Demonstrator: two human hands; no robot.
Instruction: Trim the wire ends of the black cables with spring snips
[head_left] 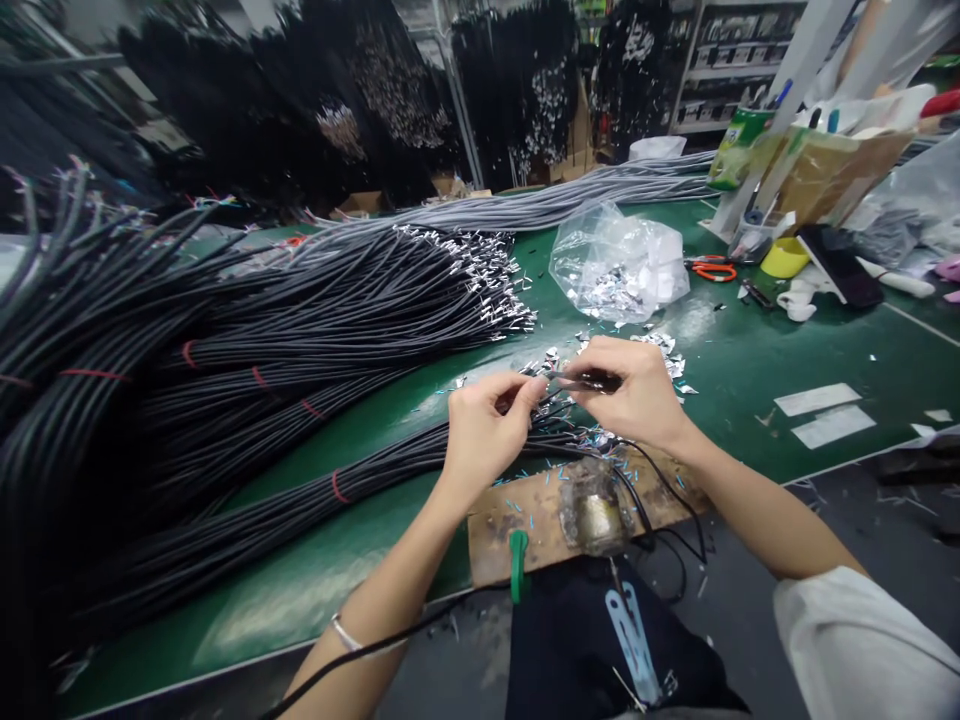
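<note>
My left hand and my right hand meet over the green table, just above a worn wooden block. The left fingers pinch the end of a thin black cable that comes off a banded bundle. The right fingers close on the same cable end and a small metal piece, too small to make out. Loose silver terminals and blue wire scraps lie scattered under both hands.
Big bundles of black cable with silver ends fill the left half. A clear bag of terminals sits behind the hands. Orange scissors, a yellow cup, a phone and boxes stand at the right. Grey cables lie behind.
</note>
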